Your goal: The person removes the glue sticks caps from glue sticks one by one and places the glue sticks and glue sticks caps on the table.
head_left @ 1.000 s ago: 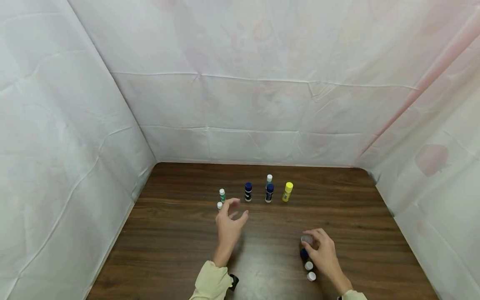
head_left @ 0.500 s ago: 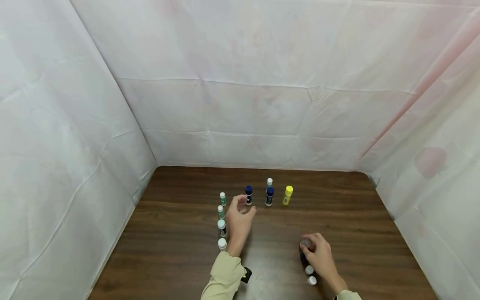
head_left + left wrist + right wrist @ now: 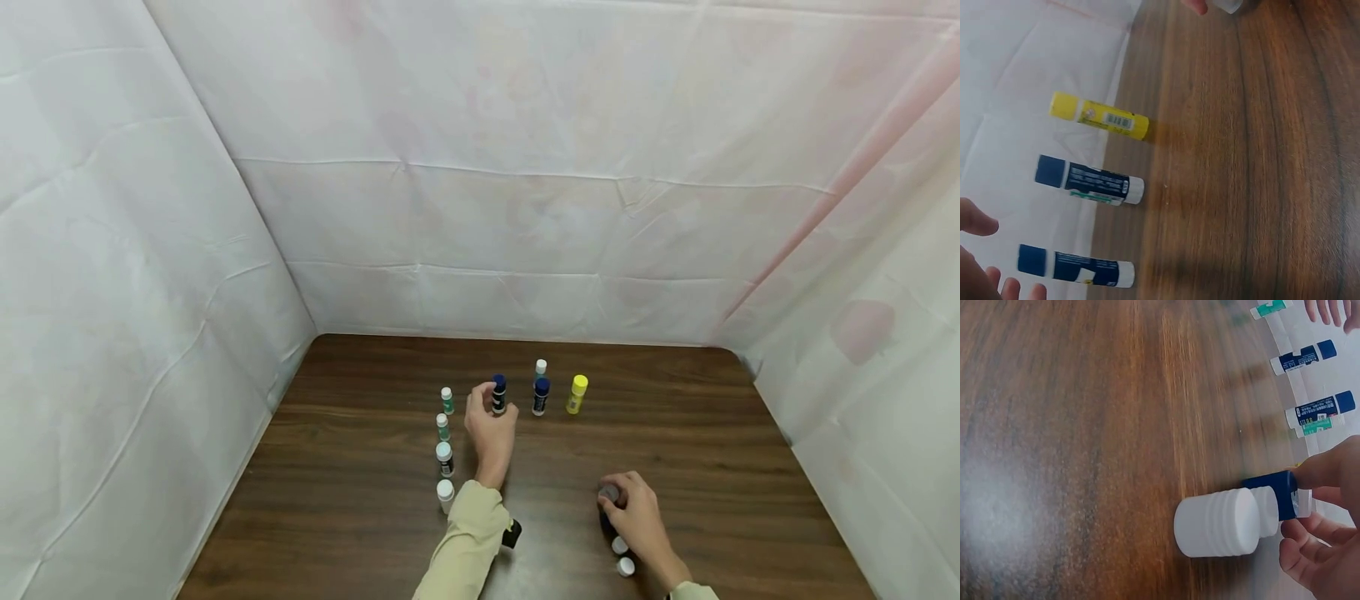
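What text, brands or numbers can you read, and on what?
No readable words or numbers.
Yellow stick: barcode shows; print too blurred.
Blue-capped sticks: label print too small, blurred.
Green-labelled sticks: too small.
Dark-labelled, white-capped bottle: too small.
Elsewhere: nothing legible.

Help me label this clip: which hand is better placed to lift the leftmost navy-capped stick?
Probably the left hand: it is right beside that navy-capped stick, while the right hand is farther off, holding a translucent-topped item.
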`<state>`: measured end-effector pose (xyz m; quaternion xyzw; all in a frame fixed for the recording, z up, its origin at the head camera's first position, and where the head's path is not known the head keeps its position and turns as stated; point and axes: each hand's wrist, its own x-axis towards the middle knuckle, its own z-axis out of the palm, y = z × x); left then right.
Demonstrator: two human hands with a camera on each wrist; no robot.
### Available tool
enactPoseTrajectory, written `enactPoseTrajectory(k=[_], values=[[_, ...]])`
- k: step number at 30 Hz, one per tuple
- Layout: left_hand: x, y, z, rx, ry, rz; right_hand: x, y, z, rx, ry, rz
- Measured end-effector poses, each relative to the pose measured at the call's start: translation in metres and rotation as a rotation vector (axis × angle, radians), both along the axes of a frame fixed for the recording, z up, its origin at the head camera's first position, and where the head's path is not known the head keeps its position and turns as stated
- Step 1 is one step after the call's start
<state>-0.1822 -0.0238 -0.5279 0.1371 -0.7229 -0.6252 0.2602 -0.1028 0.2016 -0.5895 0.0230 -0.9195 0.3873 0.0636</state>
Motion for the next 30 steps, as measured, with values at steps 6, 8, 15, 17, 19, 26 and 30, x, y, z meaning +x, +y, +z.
enactPoseTrajectory(k=[6,8,15,17,19,26,30], values=[[-0.019,0.009,-0.009,0.033,0.005,0.047,-0.001,-0.001,-0.003,0.026,0.006,0.010],[-0.024,0.012,-0.011,0.042,-0.011,0.064,-0.001,-0.001,-0.003,0.031,0.010,0.012],[-0.037,0.013,-0.023,0.060,-0.015,0.136,0.000,-0.003,-0.003,0.041,-0.002,0.017],[-0.039,0.012,-0.027,0.055,-0.022,0.154,0.001,-0.003,-0.004,0.043,-0.004,0.017],[-0.041,0.012,-0.031,0.057,-0.032,0.166,0.002,-0.004,-0.005,0.045,-0.001,0.017],[-0.046,0.012,-0.046,0.093,-0.101,0.151,0.003,-0.006,0.001,0.057,-0.034,0.025],[-0.050,0.010,-0.056,0.106,-0.127,0.158,0.002,-0.006,0.007,0.059,-0.070,0.029]])
